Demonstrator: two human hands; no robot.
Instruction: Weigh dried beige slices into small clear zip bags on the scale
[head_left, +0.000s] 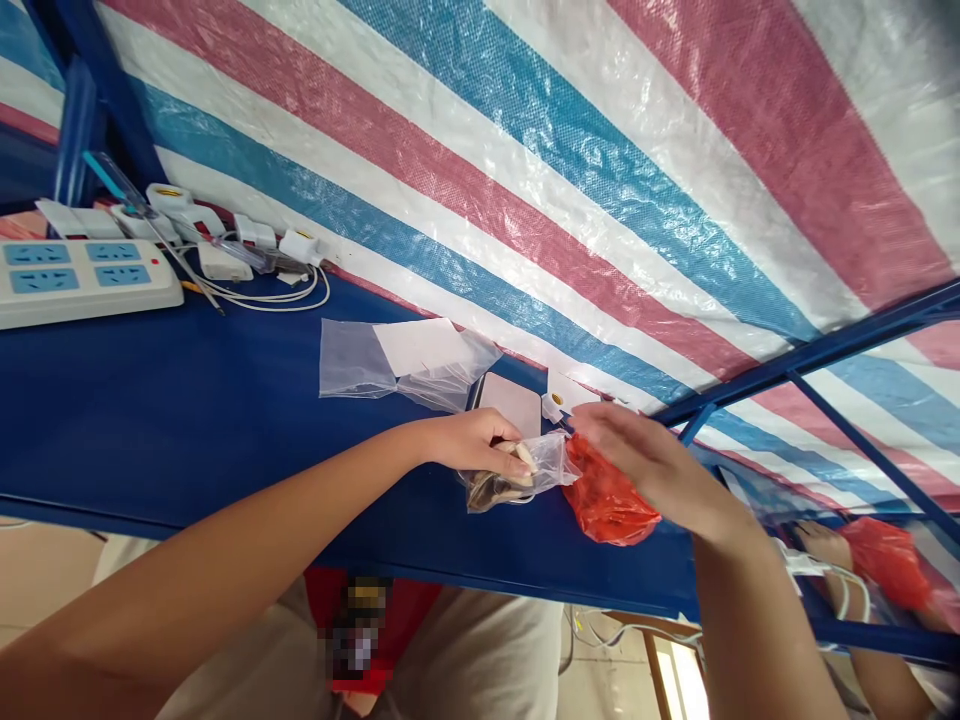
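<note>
My left hand (480, 445) is closed around a small clear plastic bag (551, 462), with the thumb on top. Inside the bag are pale and brownish contents (499, 488) that I cannot make out exactly. My right hand (641, 460), slightly blurred, is over a crumpled red plastic bag (611, 505). Its fingers are stretched out, with nothing seen in them. Behind my left hand lies a flat, pale, dark-edged rectangular object (511, 402). A larger clear plastic bag (356, 358) with a white paper (420, 345) lies to its left.
A white power strip (82, 280) lies at the left on the blue table (225, 400). Several white plugs (255, 232), a cable and a screwdriver (124, 190) are behind it. A striped plastic sheet (480, 190) walls the back. Beyond the blue frame (810, 345), another hand (823, 543) is near a red bag (889, 560).
</note>
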